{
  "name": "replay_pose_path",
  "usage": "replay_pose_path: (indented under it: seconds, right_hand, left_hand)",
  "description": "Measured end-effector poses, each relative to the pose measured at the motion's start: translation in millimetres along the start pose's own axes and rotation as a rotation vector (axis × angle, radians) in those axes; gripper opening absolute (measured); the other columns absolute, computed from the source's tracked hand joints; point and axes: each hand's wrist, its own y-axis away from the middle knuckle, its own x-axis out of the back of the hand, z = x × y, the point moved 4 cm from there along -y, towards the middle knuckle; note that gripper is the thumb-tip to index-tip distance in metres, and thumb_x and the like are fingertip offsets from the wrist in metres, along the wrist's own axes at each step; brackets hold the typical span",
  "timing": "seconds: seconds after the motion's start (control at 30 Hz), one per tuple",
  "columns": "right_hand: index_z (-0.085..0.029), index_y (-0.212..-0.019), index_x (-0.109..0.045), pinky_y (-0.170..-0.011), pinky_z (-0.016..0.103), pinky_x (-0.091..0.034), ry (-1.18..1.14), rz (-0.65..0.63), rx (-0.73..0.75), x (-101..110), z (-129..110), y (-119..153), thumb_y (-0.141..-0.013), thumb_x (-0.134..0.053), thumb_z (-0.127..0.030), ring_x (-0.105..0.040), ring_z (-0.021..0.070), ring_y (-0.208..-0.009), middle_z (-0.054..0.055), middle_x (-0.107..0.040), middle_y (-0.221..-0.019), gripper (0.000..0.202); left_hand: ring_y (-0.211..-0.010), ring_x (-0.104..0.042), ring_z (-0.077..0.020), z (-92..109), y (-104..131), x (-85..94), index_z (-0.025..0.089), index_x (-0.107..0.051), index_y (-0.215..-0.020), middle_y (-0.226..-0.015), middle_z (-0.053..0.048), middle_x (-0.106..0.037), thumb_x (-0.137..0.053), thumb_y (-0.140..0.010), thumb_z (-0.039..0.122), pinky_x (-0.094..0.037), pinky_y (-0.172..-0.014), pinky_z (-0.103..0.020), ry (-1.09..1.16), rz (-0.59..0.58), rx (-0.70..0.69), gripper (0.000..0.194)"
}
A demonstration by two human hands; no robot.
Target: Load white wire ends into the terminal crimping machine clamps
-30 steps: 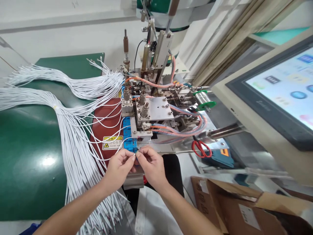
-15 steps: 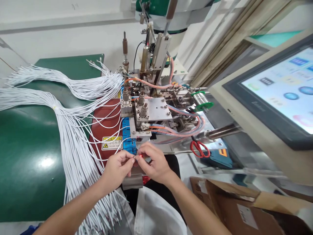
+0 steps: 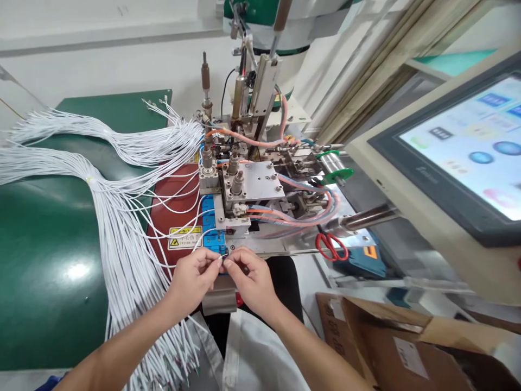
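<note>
My left hand [image 3: 194, 278] is closed in a pinch on a thin white cable, at the front end of the blue clamp blocks [image 3: 209, 220]. Fingertip to fingertip with it, my right hand [image 3: 253, 281] is also pinched; the tiny part between its fingers is too small to name. Other white cables [image 3: 179, 209] run from the blue blocks to the left over a red-brown surface [image 3: 169, 195]. They join a thick tied bundle of white cables [image 3: 118, 255] that hangs toward me, left of my left hand.
Behind my hands stands a metal machine [image 3: 254, 182] with orange and grey tubes and a wire spool [image 3: 334, 167]. Red-handled scissors [image 3: 331, 247] lie to the right, below a touchscreen [image 3: 468, 146]. A cardboard box [image 3: 366, 336] is at the lower right, a green table mat [image 3: 52, 271] at left.
Both hands have shifted slightly up toward the blue blocks, still pinched together. The red light spot by my right fingers no longer shows. The view has moved a little.
</note>
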Motion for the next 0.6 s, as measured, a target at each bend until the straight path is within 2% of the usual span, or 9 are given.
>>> replay_pose_path:
  seconds: [0.13,0.23,0.4,0.5,0.6]
  right_hand:
    - [-0.016,-0.072,-0.063,-0.052,0.023,-0.041,-0.009,0.043,-0.015,7.2,2.7,-3.1,-0.074,-0.057,-0.022,-0.052,0.0123,-0.059,0.002,-0.058,-0.069,0.008]
    - [-0.017,-0.07,-0.062,-0.051,0.022,-0.041,0.002,0.052,0.008,7.5,2.4,-3.5,-0.074,-0.057,-0.019,-0.053,0.0121,-0.058,0.002,-0.059,-0.068,0.008]
    - [-0.018,-0.067,-0.059,-0.059,0.026,-0.043,0.174,0.109,0.202,7.1,-1.9,0.4,-0.077,-0.053,-0.017,-0.054,0.014,-0.064,0.003,-0.058,-0.067,0.011]
    - [-0.018,-0.067,-0.057,-0.061,0.026,-0.043,0.247,0.141,0.19,9.8,3.8,-1.4,-0.078,-0.052,-0.018,-0.053,0.0142,-0.064,0.002,-0.057,-0.067,0.012]
    - [-0.018,-0.065,-0.055,-0.058,0.025,-0.04,0.296,0.116,0.059,10.1,15.8,-5.4,-0.078,-0.05,-0.021,-0.051,0.0135,-0.061,0.001,-0.055,-0.066,0.014]
  left_hand:
    - [-0.044,-0.045,-0.0044,-1.2,-2.0,-1.1,0.014,-0.056,-0.079,-0.068,0.0,-0.06,-0.051,-0.08,0.029,-0.035,-0.042,-0.016,0.033,-0.031,0.014,0.016]
    - [-0.043,-0.045,-0.0043,-2.7,-3.6,-2.5,0.013,-0.057,-0.08,-0.067,0.0,-0.06,-0.052,-0.08,0.029,-0.035,-0.041,-0.016,0.038,-0.046,0.006,0.016]
    - [-0.043,-0.046,-0.0049,-4.4,-5.7,-2.2,0.014,-0.059,-0.086,-0.071,-0.001,-0.061,-0.049,-0.081,0.03,-0.037,-0.042,-0.017,-0.011,-0.09,0.011,0.02]
    - [-0.047,-0.049,-0.0067,-1.9,-8.4,6.7,0.018,-0.057,-0.099,-0.08,-0.001,-0.062,-0.052,-0.08,0.027,-0.041,-0.047,-0.02,-0.191,-0.055,-0.049,0.022]
    - [-0.066,-0.056,-0.012,5.8,-11.4,18.1,0.02,-0.06,-0.092,-0.085,-0.001,-0.06,-0.054,-0.079,0.02,-0.046,-0.065,-0.026,-0.501,0.04,-0.24,0.014]
